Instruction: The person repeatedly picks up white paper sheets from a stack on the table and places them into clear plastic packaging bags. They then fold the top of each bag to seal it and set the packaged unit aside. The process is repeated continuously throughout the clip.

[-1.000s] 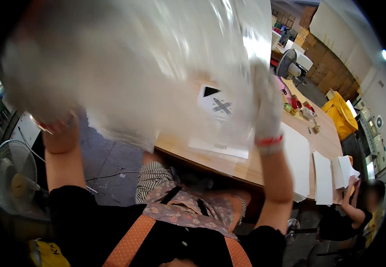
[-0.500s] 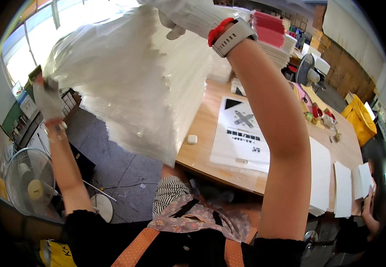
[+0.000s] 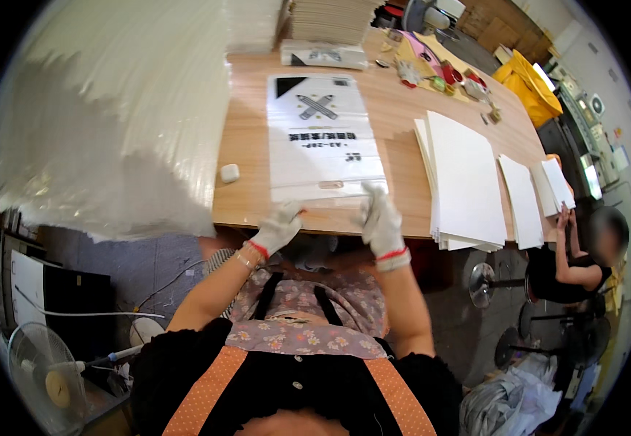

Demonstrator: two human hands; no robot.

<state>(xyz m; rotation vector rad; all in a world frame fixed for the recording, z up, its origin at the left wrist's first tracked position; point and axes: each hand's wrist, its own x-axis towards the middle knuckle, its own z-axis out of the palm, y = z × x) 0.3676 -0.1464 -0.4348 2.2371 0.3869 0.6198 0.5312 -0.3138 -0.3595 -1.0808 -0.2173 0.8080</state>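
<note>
In the head view, both my hands wear white gloves with red cuffs and hover at the table's near edge. My left hand (image 3: 279, 227) is by the near left corner of a clear plastic bag (image 3: 315, 163) printed with crossed pencils, its fingers loosely bent and holding nothing I can see. By the near right corner is my right hand (image 3: 381, 220), slightly smeared, its fingers apart and seemingly free. A tall mass of clear plastic bags (image 3: 104, 123) covers the table's left side, untouched by either hand.
A small white case (image 3: 229, 173) lies left of the printed bag. Stacked white sheets (image 3: 468, 178) are on the right, near a seated co-worker (image 3: 580, 261). Paper stacks (image 3: 333, 20) and another printed packet (image 3: 322, 54) stand behind. A fan (image 3: 50, 378) is at lower left.
Both hands have let go of the plastic bag mass and come down to the table's near edge. The mass now stands at the left. My view has turned downward.
</note>
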